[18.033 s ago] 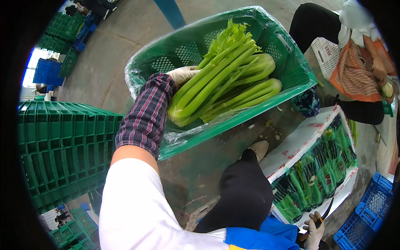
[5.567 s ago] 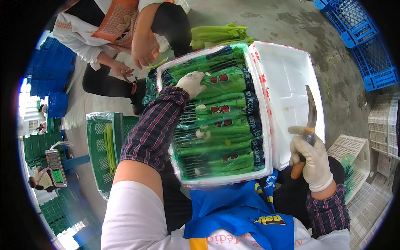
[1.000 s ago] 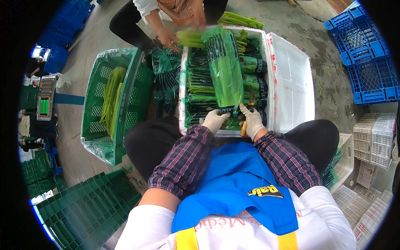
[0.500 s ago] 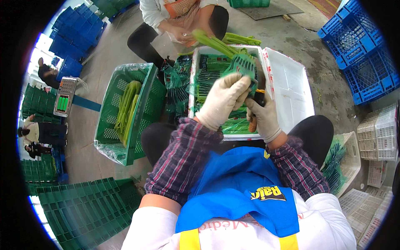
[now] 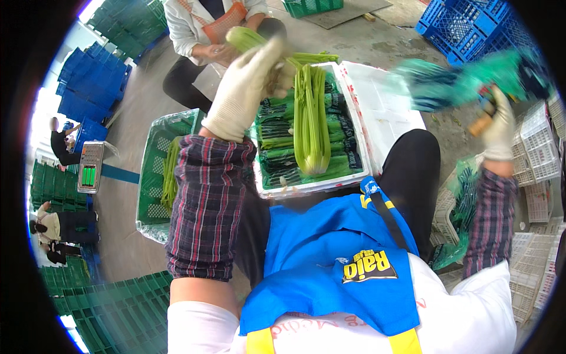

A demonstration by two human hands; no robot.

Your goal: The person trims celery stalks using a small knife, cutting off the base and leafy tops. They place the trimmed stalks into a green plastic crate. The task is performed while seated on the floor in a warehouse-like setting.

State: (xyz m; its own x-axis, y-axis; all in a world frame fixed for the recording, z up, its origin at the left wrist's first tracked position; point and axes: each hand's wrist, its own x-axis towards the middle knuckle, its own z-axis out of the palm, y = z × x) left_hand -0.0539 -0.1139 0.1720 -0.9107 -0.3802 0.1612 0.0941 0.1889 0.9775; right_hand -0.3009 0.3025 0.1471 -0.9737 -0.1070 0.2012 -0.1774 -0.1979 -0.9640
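My left hand, in a white glove, is raised over the far left of a white foam box. Its fingers are blurred. A pale green celery bunch shows just behind it; I cannot tell whether the hand grips it. Another celery bunch lies unwrapped across the box, root end toward me, on top of several wrapped bunches. Far to the right, my gloved right hand is closed on a blurred green plastic sleeve with dark stripes. A tool with a tan handle is in the same hand.
A co-worker sits opposite. Left of the box stands a lined green crate with celery; a scale is beyond it. The white foam lid lies right of the box. Stacked white baskets and blue crates stand at the right.
My hands have separated: the left moved up and left, the right swung far right with the green sleeve. A bare celery bunch now lies on the box. The view has shifted.
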